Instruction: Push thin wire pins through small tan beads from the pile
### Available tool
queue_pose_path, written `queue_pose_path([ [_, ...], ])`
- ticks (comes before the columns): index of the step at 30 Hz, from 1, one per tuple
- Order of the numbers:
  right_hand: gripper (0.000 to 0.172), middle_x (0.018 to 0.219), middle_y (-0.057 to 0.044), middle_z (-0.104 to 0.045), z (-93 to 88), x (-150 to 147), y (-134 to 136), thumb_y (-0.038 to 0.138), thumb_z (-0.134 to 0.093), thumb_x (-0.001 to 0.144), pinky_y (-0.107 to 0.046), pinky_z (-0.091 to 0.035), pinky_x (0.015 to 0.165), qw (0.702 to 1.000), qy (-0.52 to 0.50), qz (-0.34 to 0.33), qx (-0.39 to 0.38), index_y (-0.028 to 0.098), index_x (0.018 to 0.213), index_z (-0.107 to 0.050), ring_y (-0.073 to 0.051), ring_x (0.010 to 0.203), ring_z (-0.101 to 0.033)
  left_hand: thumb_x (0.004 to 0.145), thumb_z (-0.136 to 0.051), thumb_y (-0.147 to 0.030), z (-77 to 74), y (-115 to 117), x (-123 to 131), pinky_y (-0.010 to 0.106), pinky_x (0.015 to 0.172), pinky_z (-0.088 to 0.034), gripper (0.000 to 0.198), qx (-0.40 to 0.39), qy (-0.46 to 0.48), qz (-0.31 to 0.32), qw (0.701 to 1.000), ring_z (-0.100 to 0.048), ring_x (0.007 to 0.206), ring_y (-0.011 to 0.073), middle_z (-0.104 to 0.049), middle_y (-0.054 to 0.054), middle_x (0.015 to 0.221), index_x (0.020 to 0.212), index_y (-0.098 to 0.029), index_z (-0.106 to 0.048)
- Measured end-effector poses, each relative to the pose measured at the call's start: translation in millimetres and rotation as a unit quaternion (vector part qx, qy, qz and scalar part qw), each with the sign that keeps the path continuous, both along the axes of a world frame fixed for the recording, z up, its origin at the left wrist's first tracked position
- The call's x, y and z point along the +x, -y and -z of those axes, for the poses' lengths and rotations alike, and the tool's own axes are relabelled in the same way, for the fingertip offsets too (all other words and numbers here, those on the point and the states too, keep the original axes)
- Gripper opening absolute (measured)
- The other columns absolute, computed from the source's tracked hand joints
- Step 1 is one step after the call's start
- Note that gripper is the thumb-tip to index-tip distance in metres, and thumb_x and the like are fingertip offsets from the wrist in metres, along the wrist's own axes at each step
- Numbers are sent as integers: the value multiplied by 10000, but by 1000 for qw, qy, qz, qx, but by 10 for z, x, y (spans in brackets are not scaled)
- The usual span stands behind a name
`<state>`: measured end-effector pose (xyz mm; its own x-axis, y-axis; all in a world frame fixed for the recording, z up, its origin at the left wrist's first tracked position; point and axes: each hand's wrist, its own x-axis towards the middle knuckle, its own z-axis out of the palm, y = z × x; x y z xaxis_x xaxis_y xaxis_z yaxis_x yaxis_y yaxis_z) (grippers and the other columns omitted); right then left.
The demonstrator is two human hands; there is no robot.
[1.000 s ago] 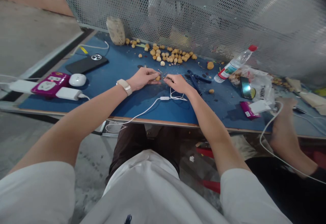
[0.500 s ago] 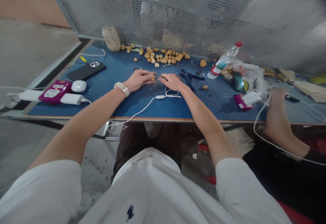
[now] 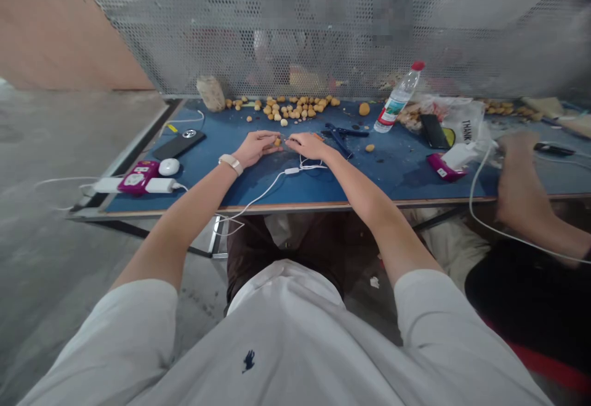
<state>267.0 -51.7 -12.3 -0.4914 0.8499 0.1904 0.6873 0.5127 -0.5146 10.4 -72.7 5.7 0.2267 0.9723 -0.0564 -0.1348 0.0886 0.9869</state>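
Note:
My left hand [image 3: 257, 148], with a pale band on its wrist, is closed with a small round yellow-brown nut [image 3: 277, 142] between thumb and fingers. My right hand [image 3: 305, 145] is closed close beside it, fingertips almost at the nut. A thin dark tip shows at its fingers and a bit of orange [image 3: 318, 137] behind its knuckles; the thing itself is mostly hidden. Dark blue-handled pliers [image 3: 342, 138] lie open on the table just right of my right hand. A white cable with an inline piece [image 3: 292, 171] runs below both hands.
A pile of similar nuts [image 3: 300, 109] lies by the perforated metal screen [image 3: 221, 30], near a jar [image 3: 211, 93]. Left are a phone [image 3: 178, 145] and purple power strip [image 3: 141, 178]. Right stand a water bottle [image 3: 398, 101], a plastic bag [image 3: 468, 125] and another person's arm [image 3: 521, 184].
The view has swung slightly, so the table and its things sit differently in the picture. Both hands keep the same place around the nut. The other person's hand on the right is blurred.

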Motion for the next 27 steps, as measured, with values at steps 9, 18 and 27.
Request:
queue_pose_path([
  [9,428,949,-93,-783,-31,8,7,553,-627,1295,-411,-432,889,1000,15,-1,16,249,1008,-717,-304,926,-686,1181,-894,-68,92,-157,-21,391,1196,-792,143,6,-7,26,1000,-880,818,137,-904,45,942,1078,-166,-878],
  [18,527,1028,-139,-854,-16,7,-10,643,-578,1314,-416,-486,917,1000,15,-6,20,233,1039,-760,-323,993,-729,1194,-918,-117,135,-192,-26,475,1347,-755,84,-14,15,37,999,-956,972,193,-965,118,1064,1118,-139,-948],
  [27,464,1057,-139,-840,-13,27,-12,565,-541,1316,-396,-454,919,1000,25,-8,13,217,1074,-729,-309,998,-737,1235,-773,-6,38,-108,-22,555,1473,-658,214,-20,11,38,999,-963,1151,218,-942,112,1085,1101,-97,-914],
])
